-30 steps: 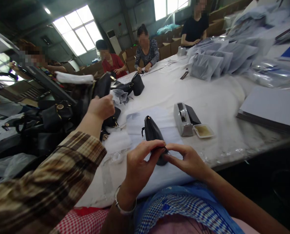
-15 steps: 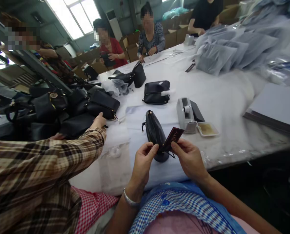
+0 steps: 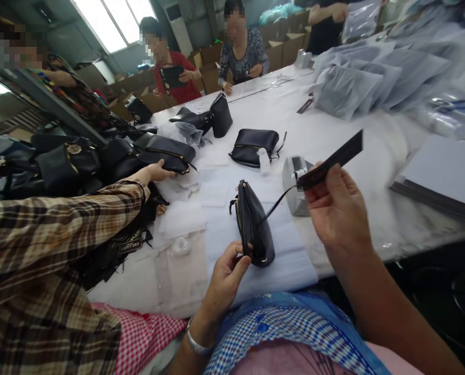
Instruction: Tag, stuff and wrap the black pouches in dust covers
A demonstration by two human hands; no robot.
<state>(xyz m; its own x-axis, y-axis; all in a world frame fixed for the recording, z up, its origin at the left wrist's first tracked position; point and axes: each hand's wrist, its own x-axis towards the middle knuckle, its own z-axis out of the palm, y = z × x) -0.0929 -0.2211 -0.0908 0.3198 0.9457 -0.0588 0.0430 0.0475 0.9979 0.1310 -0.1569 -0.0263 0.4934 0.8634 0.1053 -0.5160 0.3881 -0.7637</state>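
Note:
My left hand (image 3: pixel 225 275) grips the near edge of a small black pouch (image 3: pixel 254 225) that stands on its side on a white foam sheet (image 3: pixel 236 250). My right hand (image 3: pixel 336 208) is raised to the right of it, pinching a long dark hang tag (image 3: pixel 330 160). A thin dark cord (image 3: pixel 273 208) runs from the tag down to the pouch.
A grey tape dispenser (image 3: pixel 293 179) stands behind the pouch. Another black pouch (image 3: pixel 255 146) lies farther back. A co-worker's plaid sleeve (image 3: pixel 60 239) reaches from the left onto a pile of black bags (image 3: pixel 80 161). Grey packing bags (image 3: pixel 357 78) are heaped at the back right; other people sit at the far side.
My right hand has lifted the hang tag up and to the right, pulling its cord taut. My left hand stays on the pouch. The co-worker's hand moved onto a black bag.

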